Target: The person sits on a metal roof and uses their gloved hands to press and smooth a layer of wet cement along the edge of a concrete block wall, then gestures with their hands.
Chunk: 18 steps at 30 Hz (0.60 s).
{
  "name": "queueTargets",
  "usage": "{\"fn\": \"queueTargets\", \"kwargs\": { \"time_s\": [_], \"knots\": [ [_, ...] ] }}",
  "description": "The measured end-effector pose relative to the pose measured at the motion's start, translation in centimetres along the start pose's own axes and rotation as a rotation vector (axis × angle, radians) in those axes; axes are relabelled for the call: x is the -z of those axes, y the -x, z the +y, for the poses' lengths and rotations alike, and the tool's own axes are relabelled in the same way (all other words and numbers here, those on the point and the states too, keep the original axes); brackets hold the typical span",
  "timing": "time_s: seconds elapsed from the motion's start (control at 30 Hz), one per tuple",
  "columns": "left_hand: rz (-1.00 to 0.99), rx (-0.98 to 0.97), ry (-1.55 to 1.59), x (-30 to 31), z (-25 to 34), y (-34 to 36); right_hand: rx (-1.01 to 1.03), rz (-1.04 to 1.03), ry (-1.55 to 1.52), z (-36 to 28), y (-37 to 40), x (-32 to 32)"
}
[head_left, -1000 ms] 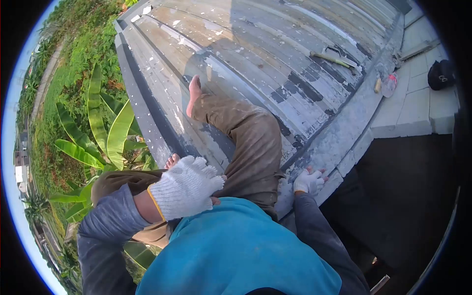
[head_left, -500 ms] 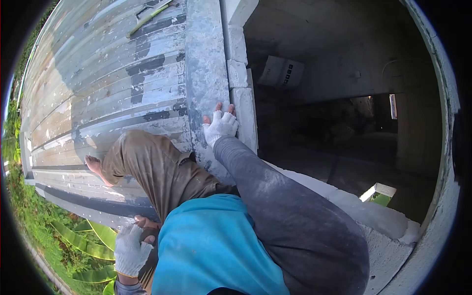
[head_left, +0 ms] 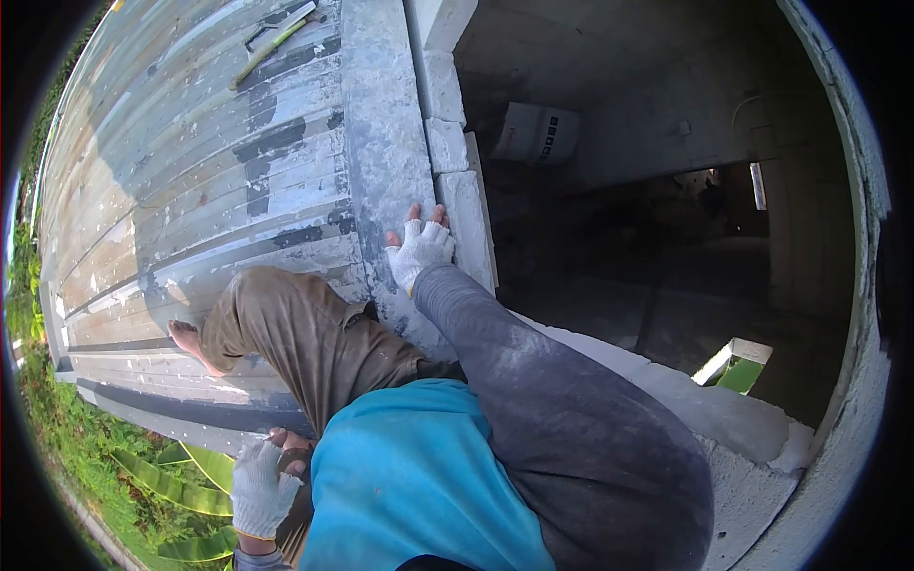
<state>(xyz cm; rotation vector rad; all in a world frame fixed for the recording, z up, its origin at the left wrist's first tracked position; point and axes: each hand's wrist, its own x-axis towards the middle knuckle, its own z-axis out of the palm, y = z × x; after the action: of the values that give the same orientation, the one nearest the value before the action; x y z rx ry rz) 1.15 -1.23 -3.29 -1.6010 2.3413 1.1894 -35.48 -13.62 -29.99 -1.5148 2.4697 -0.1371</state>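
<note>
My right hand (head_left: 422,249), in a white fingerless glove, presses palm down on the grey ledge (head_left: 386,124) beside the pale blocks (head_left: 465,205). Its fingers are spread and it holds nothing. At the lower left, my left hand (head_left: 264,485) wears a similar glove. Its bare fingers curl at the roof's edge beside my left leg; what lies inside them I cannot make out. My bent leg in brown trousers (head_left: 295,324) rests on the metal roof (head_left: 181,228), with a bare foot (head_left: 190,343) showing.
A tool with a greenish handle (head_left: 271,55) lies on the roof at the top. Right of the blocks drops a dark opening (head_left: 647,257), with a white box (head_left: 536,133) inside. Rough wall tops (head_left: 724,419) border it. Green plants (head_left: 114,476) show below the roof edge.
The view has shifted slightly, so the tool and opening appear a little lower or further left. My right hand stays on the ledge, and my left hand remains curled near the roof edge.
</note>
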Motion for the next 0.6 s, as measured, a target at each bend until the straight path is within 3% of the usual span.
{"fn": "queueTargets", "kwargs": {
  "time_s": [0.37, 0.47, 0.6],
  "knots": [
    [0.031, -0.045, -0.036, 0.8, 1.0, 0.1, -0.011, 0.006, -0.016, 0.4, 0.4, 0.1],
    [0.046, 0.050, -0.098, 2.3, 1.6, 0.6, 0.000, 0.057, 0.018, -0.1, 0.2, -0.3],
    [0.274, 0.101, -0.297, 4.2, 0.9, 1.8, -0.007, 0.120, 0.054, -0.4, 0.1, -1.0]
  ]
}}
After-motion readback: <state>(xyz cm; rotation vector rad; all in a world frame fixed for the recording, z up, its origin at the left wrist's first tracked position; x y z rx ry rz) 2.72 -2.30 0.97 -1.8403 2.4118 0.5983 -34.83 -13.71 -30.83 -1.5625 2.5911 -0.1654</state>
